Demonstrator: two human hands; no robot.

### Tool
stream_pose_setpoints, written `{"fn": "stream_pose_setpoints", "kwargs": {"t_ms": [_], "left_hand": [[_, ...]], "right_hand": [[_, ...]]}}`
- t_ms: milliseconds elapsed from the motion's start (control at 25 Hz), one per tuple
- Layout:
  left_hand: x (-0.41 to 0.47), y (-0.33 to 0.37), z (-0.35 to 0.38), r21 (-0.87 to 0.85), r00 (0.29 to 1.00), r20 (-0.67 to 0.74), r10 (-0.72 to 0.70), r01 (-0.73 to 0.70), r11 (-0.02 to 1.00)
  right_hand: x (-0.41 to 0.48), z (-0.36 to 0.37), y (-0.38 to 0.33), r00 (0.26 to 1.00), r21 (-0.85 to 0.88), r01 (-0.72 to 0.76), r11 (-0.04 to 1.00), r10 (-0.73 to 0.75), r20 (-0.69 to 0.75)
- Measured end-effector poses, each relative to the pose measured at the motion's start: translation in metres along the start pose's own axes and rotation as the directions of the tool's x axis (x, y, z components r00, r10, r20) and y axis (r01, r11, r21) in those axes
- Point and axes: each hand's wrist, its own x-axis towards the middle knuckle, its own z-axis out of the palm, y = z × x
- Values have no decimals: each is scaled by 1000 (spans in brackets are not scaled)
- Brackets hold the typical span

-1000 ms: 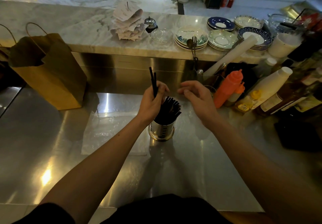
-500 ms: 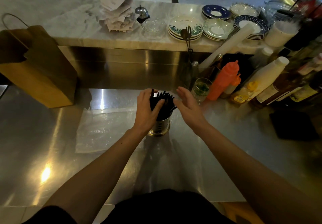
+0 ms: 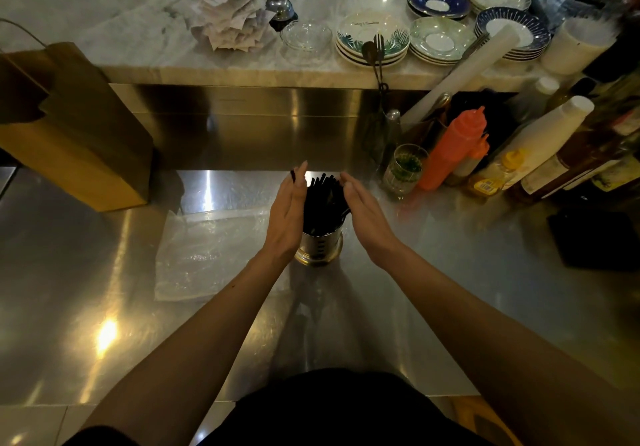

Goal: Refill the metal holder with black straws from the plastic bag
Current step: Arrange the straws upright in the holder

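A shiny metal holder stands on the steel counter, packed with black straws that fan out of its top. My left hand lies flat against the left side of the bundle, fingers straight. One straw tip shows just past its fingertips. My right hand is flat on the right side, palm facing the straws, fingers apart from them at the tips. The clear plastic bag lies flat on the counter left of the holder and looks empty.
A brown paper bag stands at the left. Right of the holder are a small glass, an orange squeeze bottle and several other bottles. Plates, a bell and paper slips sit on the marble ledge behind.
My left hand, which held two straws above the holder, has lowered them into the bundle and opened. Both hands now flank the straws with flat palms.
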Motion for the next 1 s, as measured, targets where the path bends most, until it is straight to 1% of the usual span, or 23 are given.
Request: {"fn": "stream_pose_setpoints", "kwargs": {"t_ms": [160, 240, 320, 440, 520, 600, 680, 720, 760, 800, 840, 880, 920, 960, 1000], "left_hand": [[3, -1, -2, 27, 998, -49, 40, -38, 999], [3, -6, -3, -24, 996, -75, 44, -46, 999], [1, -10, -4, -91, 997, -82, 11, -18, 996], [-4, -9, -6, -183, 990, -114, -80, 58, 981], [-3, -9, -7, -228, 985, -116, -129, 100, 968], [-1, -8, -7, -232, 982, -81, -169, 146, 962], [-1, -5, -7, -263, 980, -60, -190, 168, 950], [-1, -4, -8, -304, 978, -55, -201, 176, 936], [-1, -2, -9, -328, 978, -44, -204, 179, 928], [-2, -3, -13, -303, 980, -28, -197, 180, 936], [-6, -3, -17, -236, 985, 4, -174, 170, 957], [-9, -4, -20, -171, 988, 39, -151, 156, 973], [-13, -6, -24, -121, 988, 92, -128, 138, 983], [-17, -9, -26, -62, 983, 150, -105, 115, 991], [-20, -12, -27, 12, 973, 211, -91, 90, 996]], "right_hand": [[6, 1, 0, 999, -64, 44, 997, -42, 22], [7, 4, -1, 997, -96, 71, 993, -67, 50], [7, 8, -3, 987, -188, 149, 971, -135, 84], [9, 14, -5, 960, -409, 274, 871, -221, 173], [15, 17, -4, 950, -522, 310, 795, -232, 210], [18, 21, -5, 944, -604, 327, 727, -231, 234], [19, 24, -4, 921, -638, 389, 664, -298, 251], [18, 25, -3, 907, -631, 418, 654, -336, 254], [18, 27, -2, 906, -586, 420, 693, -354, 231], [18, 28, -2, 929, -495, 369, 786, -328, 173], [18, 28, -4, 966, -346, 258, 902, -241, 92], [19, 28, -6, 993, -179, 122, 976, -119, 27], [20, 26, -8, 1000, -34, 8, 999, -9, -13], [21, 24, -10, 998, 43, -57, 997, 58, -40], [22, 23, -10, 994, 92, -87, 992, 92, -56]]}}
